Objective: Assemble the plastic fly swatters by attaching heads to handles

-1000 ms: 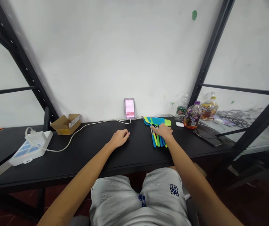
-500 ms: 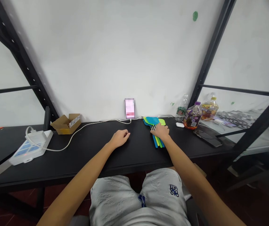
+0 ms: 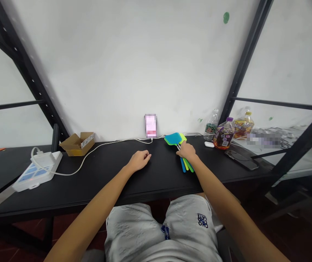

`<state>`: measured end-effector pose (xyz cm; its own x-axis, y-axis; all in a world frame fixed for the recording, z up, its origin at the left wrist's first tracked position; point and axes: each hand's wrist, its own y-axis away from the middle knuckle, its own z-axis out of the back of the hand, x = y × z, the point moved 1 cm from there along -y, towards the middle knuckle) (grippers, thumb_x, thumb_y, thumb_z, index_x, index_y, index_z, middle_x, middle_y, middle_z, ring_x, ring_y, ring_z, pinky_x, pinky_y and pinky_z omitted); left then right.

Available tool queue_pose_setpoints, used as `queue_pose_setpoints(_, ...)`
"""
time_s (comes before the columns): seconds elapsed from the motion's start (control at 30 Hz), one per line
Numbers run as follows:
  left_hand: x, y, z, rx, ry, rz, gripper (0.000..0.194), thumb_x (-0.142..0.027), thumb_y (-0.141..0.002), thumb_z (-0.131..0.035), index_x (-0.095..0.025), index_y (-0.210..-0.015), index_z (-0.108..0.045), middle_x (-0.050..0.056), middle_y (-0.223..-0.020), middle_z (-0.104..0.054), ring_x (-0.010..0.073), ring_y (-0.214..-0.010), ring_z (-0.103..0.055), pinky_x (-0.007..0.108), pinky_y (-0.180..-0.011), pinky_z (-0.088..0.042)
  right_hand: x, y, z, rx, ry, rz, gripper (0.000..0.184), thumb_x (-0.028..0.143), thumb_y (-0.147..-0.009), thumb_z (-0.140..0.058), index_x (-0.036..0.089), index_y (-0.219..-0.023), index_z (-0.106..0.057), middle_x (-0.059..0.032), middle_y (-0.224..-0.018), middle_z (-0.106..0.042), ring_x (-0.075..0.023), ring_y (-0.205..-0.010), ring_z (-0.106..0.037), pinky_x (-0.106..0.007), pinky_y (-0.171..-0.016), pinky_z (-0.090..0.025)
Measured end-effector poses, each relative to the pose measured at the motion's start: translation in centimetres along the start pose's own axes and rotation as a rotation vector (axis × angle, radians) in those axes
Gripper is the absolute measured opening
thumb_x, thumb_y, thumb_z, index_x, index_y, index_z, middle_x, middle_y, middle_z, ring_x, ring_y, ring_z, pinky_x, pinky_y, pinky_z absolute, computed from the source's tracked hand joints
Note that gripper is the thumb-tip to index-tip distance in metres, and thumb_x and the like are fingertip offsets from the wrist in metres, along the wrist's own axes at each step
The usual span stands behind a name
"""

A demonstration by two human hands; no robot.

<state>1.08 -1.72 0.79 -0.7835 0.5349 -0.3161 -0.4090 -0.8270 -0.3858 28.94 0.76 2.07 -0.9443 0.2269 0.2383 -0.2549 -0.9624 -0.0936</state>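
My right hand (image 3: 188, 151) is closed around the metal shafts of a bunch of fly swatters (image 3: 173, 138) at the right of the middle of the black table (image 3: 112, 182). Their flat heads, blue on top with yellow-green ones beneath, overlap and point toward the wall. Blue, yellow and green handles (image 3: 186, 165) stick out below the hand, toward the table's front edge. How many swatters there are is partly hidden by the hand. My left hand (image 3: 139, 160) rests on the table to the left, loosely curled, with nothing visible in it.
A lit phone (image 3: 150, 126) leans on the wall, its white cable running left to a power strip (image 3: 37, 173). An open cardboard box (image 3: 77, 144) stands at the left. Bottles (image 3: 224, 133), a white earbud case (image 3: 209, 144) and a dark phone (image 3: 241, 160) lie or stand right.
The spread swatters are now gathered more tightly in my right hand, their heads stacked and tilted left, handles swung slightly right. My left hand has stayed in place.
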Motion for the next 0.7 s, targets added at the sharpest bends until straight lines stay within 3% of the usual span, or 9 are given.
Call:
queue_pose_setpoints(0.3,0.1,0.1,0.0,0.008,0.004,0.015,0.032,-0.043,-0.091,-0.043,-0.021,-0.076,-0.06,0.002,-0.07,-0.064,0.0157,-0.065,-0.056,0.026,-0.059,-0.032,-1.0,-1.7,0.3,0.074,0.049,0.047,0.067,0.028,-0.064,-0.073,0.009,-0.123,-0.048,-0.0193,-0.115,-0.062,-0.0336,-0.107,-0.062,-0.035,-0.08,-0.05)
queue_pose_setpoints(0.47,0.3,0.0,-0.2,0.002,0.008,0.01,0.031,-0.042,-0.091,-0.044,-0.021,-0.075,-0.061,0.002,-0.069,-0.063,0.0155,-0.063,-0.055,0.026,-0.059,-0.032,-1.5,-3.1,0.8,0.166,0.125,0.127,0.041,0.028,-0.063,-0.072,0.012,-0.101,-0.065,-0.0169,-0.108,-0.066,-0.0317,-0.099,-0.065,-0.033,-0.076,-0.052)
queue_pose_setpoints(0.7,0.4,-0.1,-0.3,0.008,0.005,0.003,0.031,-0.042,-0.091,-0.044,-0.021,-0.075,-0.059,0.001,-0.068,-0.062,0.0152,-0.063,-0.054,0.026,-0.058,-0.03,-0.7,-3.6,0.8,0.183,0.211,0.087,0.04,0.009,-0.056,-0.069,0.01,-0.096,-0.07,-0.0185,-0.101,-0.068,-0.031,-0.096,-0.067,-0.033,-0.076,-0.053)
